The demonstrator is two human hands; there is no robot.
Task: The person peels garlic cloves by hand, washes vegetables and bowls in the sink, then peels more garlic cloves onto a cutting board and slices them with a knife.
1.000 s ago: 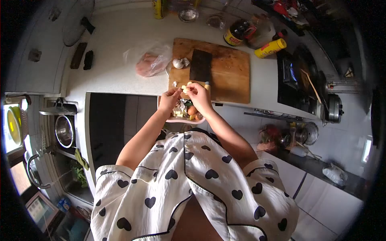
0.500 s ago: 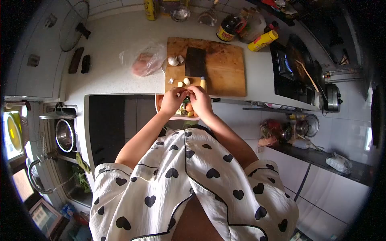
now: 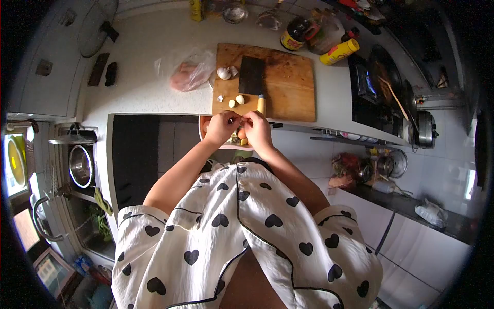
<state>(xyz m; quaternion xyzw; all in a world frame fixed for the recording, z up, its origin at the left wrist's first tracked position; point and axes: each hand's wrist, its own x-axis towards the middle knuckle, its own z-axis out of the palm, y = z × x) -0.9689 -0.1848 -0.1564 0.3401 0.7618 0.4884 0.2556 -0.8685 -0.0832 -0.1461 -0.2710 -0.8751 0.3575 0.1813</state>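
Head view: left fingers [image 3: 232,118], right fingers [image 3: 251,118], grasp unclear, above pink bin [image 3: 237,148] of scraps [image 3: 242,134].

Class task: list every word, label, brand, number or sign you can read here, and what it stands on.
No text is readable.
Dark bottle, yellow label: too blurred to read.
Yellow container further right: too blurred.
Yellow container at the top edge: too small.
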